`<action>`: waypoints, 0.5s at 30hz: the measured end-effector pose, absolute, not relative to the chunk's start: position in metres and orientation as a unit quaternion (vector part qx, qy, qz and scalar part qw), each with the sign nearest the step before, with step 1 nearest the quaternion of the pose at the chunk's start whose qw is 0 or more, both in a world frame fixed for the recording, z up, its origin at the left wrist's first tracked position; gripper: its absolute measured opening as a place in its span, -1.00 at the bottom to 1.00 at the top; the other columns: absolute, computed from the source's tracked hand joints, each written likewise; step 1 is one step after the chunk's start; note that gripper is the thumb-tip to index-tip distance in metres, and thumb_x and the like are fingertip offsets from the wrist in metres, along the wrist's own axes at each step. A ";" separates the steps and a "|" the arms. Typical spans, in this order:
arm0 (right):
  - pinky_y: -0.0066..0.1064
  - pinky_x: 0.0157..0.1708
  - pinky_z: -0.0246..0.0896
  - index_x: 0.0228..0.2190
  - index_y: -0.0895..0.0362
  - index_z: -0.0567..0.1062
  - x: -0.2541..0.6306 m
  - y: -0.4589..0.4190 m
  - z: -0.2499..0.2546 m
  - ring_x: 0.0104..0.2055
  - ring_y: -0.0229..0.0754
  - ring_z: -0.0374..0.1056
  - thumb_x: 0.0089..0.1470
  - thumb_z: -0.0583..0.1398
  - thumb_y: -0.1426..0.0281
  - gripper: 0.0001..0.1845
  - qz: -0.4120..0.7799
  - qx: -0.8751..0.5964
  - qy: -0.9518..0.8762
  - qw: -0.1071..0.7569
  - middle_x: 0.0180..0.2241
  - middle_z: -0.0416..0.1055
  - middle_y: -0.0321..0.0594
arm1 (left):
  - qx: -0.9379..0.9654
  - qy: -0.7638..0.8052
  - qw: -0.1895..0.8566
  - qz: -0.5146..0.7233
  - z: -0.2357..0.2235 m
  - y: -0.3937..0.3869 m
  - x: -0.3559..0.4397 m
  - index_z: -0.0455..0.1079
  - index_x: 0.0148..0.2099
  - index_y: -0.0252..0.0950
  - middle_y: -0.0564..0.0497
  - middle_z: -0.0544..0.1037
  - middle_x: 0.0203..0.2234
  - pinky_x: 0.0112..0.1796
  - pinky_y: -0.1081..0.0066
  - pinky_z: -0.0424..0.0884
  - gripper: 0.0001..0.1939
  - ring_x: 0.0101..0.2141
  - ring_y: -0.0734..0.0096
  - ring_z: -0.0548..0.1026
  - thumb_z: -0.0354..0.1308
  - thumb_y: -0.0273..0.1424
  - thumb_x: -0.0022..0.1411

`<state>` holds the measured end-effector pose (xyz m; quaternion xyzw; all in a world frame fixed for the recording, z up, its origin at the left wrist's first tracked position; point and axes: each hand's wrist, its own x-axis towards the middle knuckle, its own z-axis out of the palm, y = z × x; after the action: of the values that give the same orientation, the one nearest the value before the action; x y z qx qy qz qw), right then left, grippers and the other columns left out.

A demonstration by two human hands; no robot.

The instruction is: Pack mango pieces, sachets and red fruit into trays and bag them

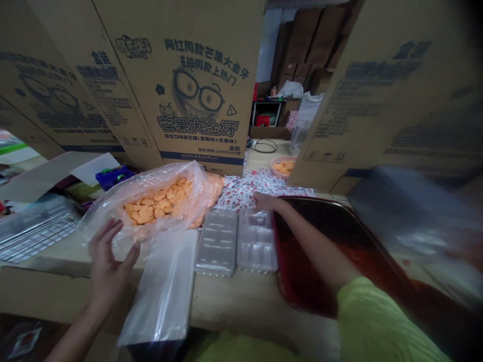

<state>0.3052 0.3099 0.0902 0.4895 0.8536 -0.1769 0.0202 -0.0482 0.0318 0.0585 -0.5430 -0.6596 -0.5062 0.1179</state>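
My left hand [111, 261] hovers in front of a clear plastic bag [101, 201] full of orange candy-like pieces [158, 201]. Its fingers are apart and curled, with nothing between them. At the front edge of a heap of small white-and-red sachets [234, 193], my right hand [264, 202] reaches down with its fingers drawn together; what they hold, if anything, cannot be made out. Just below that hand lies a clear plastic tray with compartments [256, 246]. A second, similar tray [217, 246] sits beside it on the left.
A dark red tray [281, 281] lies under my right forearm. Large printed cartons [204, 30] wall off the back. Beyond the sachets is a pink bowl [277, 171] of orange pieces. Clear plastic sheets [162, 291] lie near the front edge; more clear trays [37, 231] are stacked left.
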 end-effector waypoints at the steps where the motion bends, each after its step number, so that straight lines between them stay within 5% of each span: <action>1: -0.52 -0.52 -0.04 -0.41 0.17 0.28 0.306 0.308 0.090 -0.42 -0.28 0.18 -0.25 0.31 0.47 -0.66 -0.175 0.490 0.854 0.004 -0.44 0.30 -0.31 | -0.559 -0.644 0.117 -0.510 0.057 0.034 -0.042 0.20 0.11 -0.24 -0.14 0.22 0.13 0.16 0.09 0.08 -0.51 0.17 0.14 0.16 0.16 -0.29 0.14; 6: -0.54 -0.49 0.00 -0.42 0.14 0.22 0.311 0.294 0.106 -0.42 -0.32 0.16 -0.19 0.29 0.42 -0.67 -0.192 0.475 0.857 -0.063 -0.43 0.28 -0.35 | -0.605 -0.607 -0.033 -0.514 0.043 0.041 -0.021 0.28 0.06 -0.17 -0.07 0.30 0.09 0.15 0.12 0.13 -0.61 0.14 0.21 0.23 0.13 -0.31 0.16; 11: -0.53 -0.56 0.00 -0.41 0.13 0.23 0.313 0.271 0.142 -0.53 -0.35 0.15 -0.18 0.29 0.30 -0.65 -0.354 0.400 0.839 -0.107 -0.52 0.23 -0.42 | -0.528 -0.528 -0.422 -0.514 0.047 0.050 0.012 0.25 0.06 -0.20 -0.09 0.38 0.04 0.11 0.15 0.21 -0.58 0.09 0.22 0.31 0.17 -0.28 0.15; 15: -0.53 -0.52 0.04 -0.38 0.13 0.26 0.288 0.251 0.150 -0.49 -0.33 0.18 -0.24 0.33 0.30 -0.59 -0.420 0.329 0.834 -0.139 -0.50 0.25 -0.41 | -0.391 -0.420 -0.635 -0.517 0.063 0.057 0.058 0.14 0.16 -0.22 -0.20 0.32 0.11 -0.04 0.10 0.36 -0.46 0.04 0.09 0.38 0.15 -0.24 0.17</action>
<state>0.2876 0.2514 0.1495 0.3294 0.8343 -0.4196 -0.1394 0.0581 0.0575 0.0629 -0.3914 -0.4196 -0.5168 -0.6353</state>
